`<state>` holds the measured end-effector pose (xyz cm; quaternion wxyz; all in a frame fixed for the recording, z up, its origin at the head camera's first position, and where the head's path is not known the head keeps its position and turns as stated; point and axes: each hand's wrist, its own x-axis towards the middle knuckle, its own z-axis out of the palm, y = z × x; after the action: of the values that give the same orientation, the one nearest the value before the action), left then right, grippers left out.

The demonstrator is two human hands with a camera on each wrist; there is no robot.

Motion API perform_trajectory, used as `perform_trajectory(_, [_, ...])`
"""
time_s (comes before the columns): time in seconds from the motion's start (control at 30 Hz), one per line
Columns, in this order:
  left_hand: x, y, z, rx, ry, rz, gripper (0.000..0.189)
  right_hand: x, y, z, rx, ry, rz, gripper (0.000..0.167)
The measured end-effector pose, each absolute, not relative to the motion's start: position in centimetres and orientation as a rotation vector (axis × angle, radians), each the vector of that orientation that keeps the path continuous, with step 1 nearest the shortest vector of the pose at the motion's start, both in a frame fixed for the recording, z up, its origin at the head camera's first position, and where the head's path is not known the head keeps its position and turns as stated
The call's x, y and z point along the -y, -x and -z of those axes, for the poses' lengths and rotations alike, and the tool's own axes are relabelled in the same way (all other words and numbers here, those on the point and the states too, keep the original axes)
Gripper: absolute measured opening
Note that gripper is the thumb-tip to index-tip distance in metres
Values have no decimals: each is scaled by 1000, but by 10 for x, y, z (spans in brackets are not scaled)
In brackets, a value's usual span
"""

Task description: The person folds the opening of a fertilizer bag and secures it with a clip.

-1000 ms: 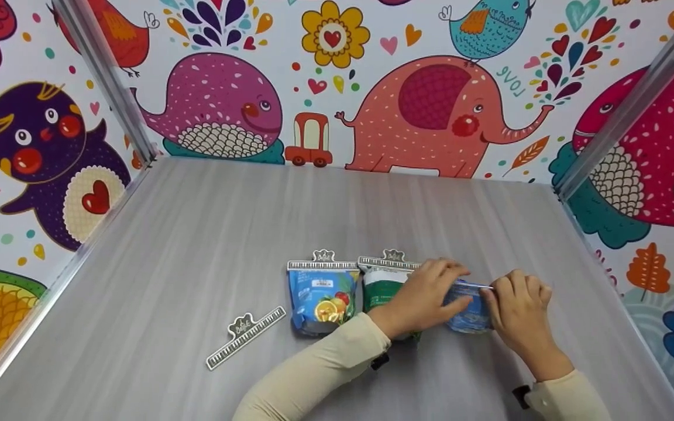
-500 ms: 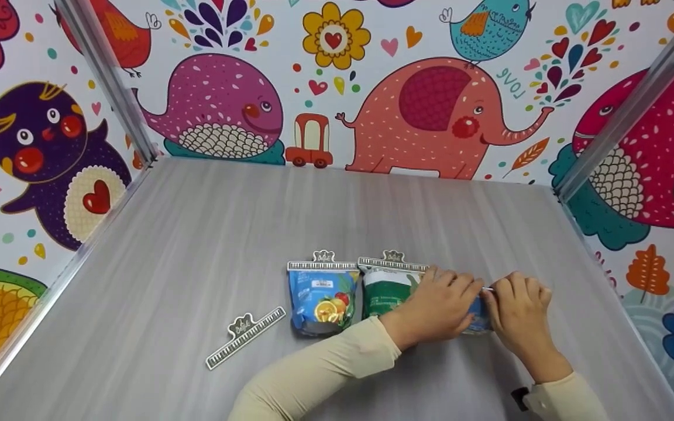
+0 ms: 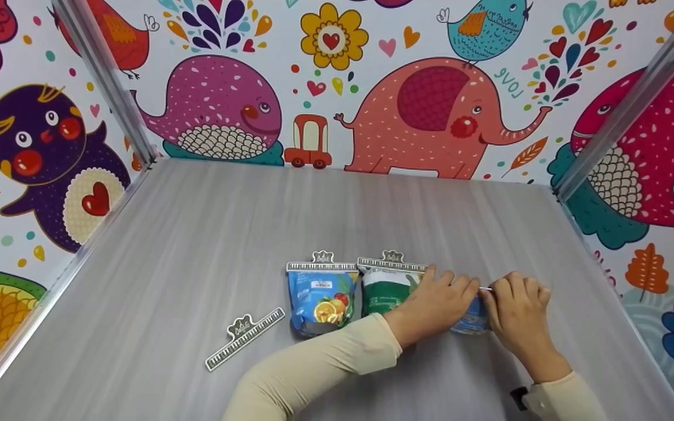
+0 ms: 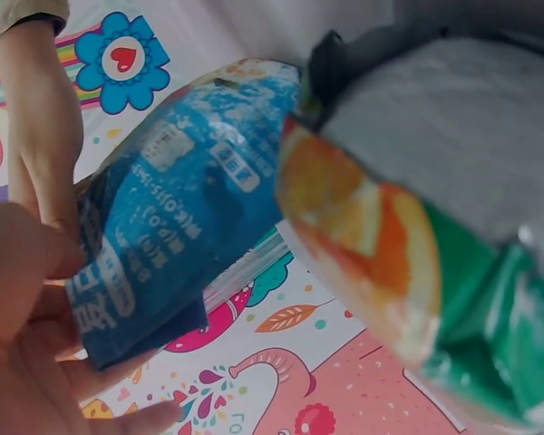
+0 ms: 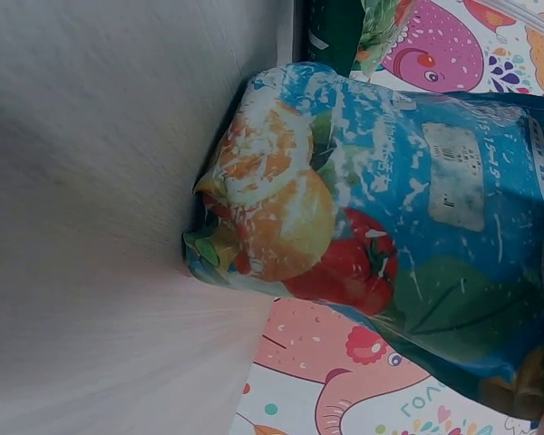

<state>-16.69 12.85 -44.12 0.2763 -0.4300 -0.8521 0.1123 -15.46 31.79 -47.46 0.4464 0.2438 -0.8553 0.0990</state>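
Both hands are at the top edge of a blue plastic pouch, printed with tomato and orange slices in the right wrist view. My left hand pinches the top edge from the left; in the left wrist view its other fingers spread behind the pouch. My right hand grips the same edge on the right with curled fingers. Beside my left hand stands a green-and-white pouch, partly hidden by that hand, with a long silver clip along its top.
Left of the green pouch stands another blue pouch with orange and tomato pictures, closed by a similar clip. A loose clip lies on the grey table at the left. Cartoon-printed panels and metal posts border the table.
My left hand has moved right along the blue pouch's top edge, uncovering more of the green pouch and its clip. My right hand keeps its place.
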Motion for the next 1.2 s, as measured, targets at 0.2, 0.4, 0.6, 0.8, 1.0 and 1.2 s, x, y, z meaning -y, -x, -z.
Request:
perform_trajectory(0.2, [-127, 172, 439, 2220, 1155, -278, 25, -317, 154, 475, 2148, -593, -248, 45])
perform_trajectory(0.4, [-127, 180, 438, 2178, 1183, -287, 21, -316, 153, 475, 2132, -611, -245, 45])
perform_trajectory(0.6, [-124, 188, 439, 2122, 1230, -285, 23, -318, 151, 474, 2156, -632, -237, 46])
perform_trajectory(0.8, [-122, 197, 442, 2045, 1268, -256, 34, -321, 153, 472, 2134, -662, -215, 45])
perform_trajectory(1.0, [-118, 204, 447, 1928, 1291, -208, 38, -325, 153, 472, 2118, -694, -134, 41])
perform_trajectory(1.2, [-112, 206, 448, 1886, 1306, -233, 39, -331, 151, 470, 2151, -701, -102, 41])
